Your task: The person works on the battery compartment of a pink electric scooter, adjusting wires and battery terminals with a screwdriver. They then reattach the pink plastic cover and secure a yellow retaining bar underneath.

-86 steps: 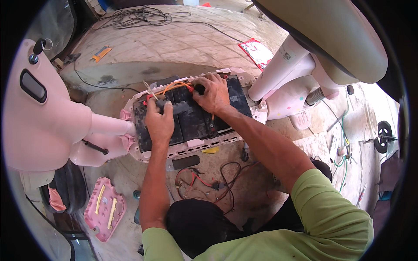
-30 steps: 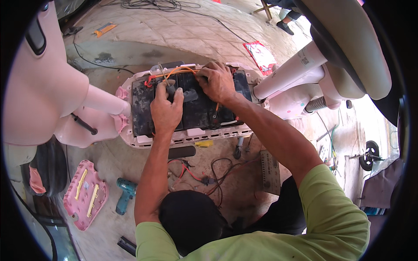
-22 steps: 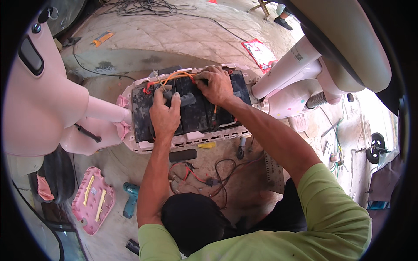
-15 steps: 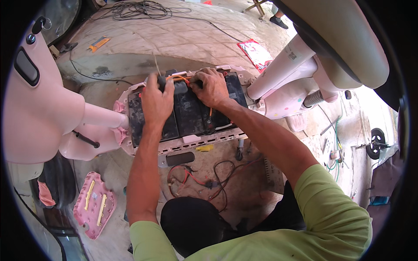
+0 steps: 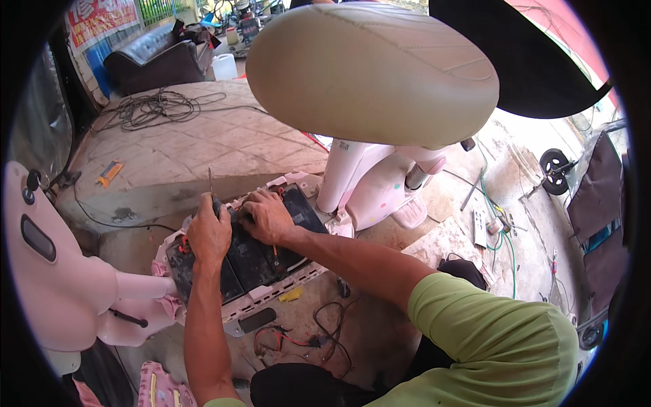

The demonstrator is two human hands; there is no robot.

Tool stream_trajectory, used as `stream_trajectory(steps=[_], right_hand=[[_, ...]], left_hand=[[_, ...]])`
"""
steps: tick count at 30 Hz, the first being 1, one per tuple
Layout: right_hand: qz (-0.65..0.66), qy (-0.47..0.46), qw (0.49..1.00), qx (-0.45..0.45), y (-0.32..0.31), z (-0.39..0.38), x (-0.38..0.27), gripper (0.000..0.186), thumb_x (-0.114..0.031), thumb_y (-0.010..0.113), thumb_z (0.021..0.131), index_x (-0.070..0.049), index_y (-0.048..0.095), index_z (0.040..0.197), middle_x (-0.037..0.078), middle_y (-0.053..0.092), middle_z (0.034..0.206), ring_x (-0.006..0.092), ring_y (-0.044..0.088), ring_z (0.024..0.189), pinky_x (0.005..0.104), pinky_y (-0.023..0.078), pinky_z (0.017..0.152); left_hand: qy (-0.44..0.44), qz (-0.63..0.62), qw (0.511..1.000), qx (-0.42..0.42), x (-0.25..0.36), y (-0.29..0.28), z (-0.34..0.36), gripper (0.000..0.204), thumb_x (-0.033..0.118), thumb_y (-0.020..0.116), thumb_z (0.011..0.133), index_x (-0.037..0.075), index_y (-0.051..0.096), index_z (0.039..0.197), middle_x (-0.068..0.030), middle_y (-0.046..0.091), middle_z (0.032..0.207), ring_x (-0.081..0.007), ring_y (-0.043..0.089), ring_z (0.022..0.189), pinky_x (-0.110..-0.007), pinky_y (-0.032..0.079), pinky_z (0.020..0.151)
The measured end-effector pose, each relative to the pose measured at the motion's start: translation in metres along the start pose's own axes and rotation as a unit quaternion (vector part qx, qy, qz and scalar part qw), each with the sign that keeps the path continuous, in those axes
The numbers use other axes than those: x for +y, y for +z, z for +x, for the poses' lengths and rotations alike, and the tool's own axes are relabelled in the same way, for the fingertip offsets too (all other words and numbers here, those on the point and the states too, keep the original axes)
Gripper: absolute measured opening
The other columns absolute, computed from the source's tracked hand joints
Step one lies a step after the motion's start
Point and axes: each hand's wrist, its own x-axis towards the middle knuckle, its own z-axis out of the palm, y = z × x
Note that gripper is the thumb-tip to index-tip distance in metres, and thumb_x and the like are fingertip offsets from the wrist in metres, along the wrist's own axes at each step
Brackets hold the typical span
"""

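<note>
Black batteries [image 5: 247,261] sit side by side in the pink floor bay [image 5: 256,298] of an electric scooter. Above the left part of them, my left hand [image 5: 209,234] is closed around a screwdriver [image 5: 216,205] with a dark handle, its thin shaft pointing up and away. Close to its right, my right hand [image 5: 270,220] has its fingers curled down at the far side of the batteries. What those fingers pinch is hidden beneath them. An orange wire [image 5: 276,254] runs over the battery top below my right wrist.
The beige seat [image 5: 373,74] overhangs the far side, and the pink front body [image 5: 57,271] stands at left. Red and black wires [image 5: 288,337] lie on the floor near my knees. A pink cover [image 5: 159,386] is at lower left. Black cable [image 5: 152,108] coils on the tiled step.
My view has tilted up and shifted, so a sofa and more of the seat show. Both hands stay over the batteries; the left keeps the screwdriver. The orange wire between them is now mostly covered.
</note>
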Motion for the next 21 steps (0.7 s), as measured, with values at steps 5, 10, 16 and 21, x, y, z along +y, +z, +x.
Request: stream_trajectory(steps=[5, 10, 16, 21], right_hand=[[-0.002, 0.02, 1.0, 0.019, -0.004, 0.0, -0.006, 0.024, -0.027, 0.074, 0.082, -0.006, 0.075, 0.093, 0.011, 0.068, 0.108, 0.0319, 0.06, 0.114, 0.0445, 0.046, 0.098], [-0.001, 0.023, 1.0, 0.013, -0.005, 0.001, -0.012, 0.019, -0.024, 0.069, 0.086, -0.007, 0.076, 0.091, 0.011, 0.068, 0.111, 0.0334, 0.059, 0.115, 0.047, 0.047, 0.098], [0.0, 0.042, 0.999, -0.005, -0.012, -0.004, -0.007, 0.027, -0.031, 0.074, 0.084, -0.005, 0.076, 0.093, 0.012, 0.066, 0.111, 0.033, 0.057, 0.117, 0.0459, 0.045, 0.101], [0.01, 0.046, 0.999, -0.013, -0.006, -0.001, -0.009, 0.026, -0.03, 0.075, 0.083, -0.006, 0.076, 0.093, 0.012, 0.066, 0.111, 0.0325, 0.057, 0.118, 0.045, 0.045, 0.102]], left_hand=[[0.025, 0.012, 1.0, -0.013, 0.005, -0.003, 0.001, 0.032, 0.025, 0.062, 0.096, 0.006, 0.056, 0.121, -0.0291, 0.071, 0.095, -0.0515, 0.067, 0.092, -0.06, 0.05, 0.079], [0.059, 0.047, 0.997, 0.006, 0.002, -0.004, 0.002, 0.03, 0.025, 0.063, 0.096, 0.007, 0.057, 0.119, -0.0263, 0.072, 0.095, -0.0479, 0.07, 0.088, -0.057, 0.054, 0.076], [0.021, 0.038, 0.998, 0.051, 0.026, -0.023, 0.012, 0.028, 0.025, 0.063, 0.095, 0.006, 0.058, 0.114, -0.0256, 0.072, 0.093, -0.0479, 0.069, 0.085, -0.058, 0.054, 0.075], [0.06, 0.074, 0.995, -0.011, 0.004, -0.006, 0.008, 0.027, 0.025, 0.062, 0.096, 0.006, 0.058, 0.115, -0.0256, 0.072, 0.092, -0.0484, 0.069, 0.085, -0.058, 0.053, 0.075]])
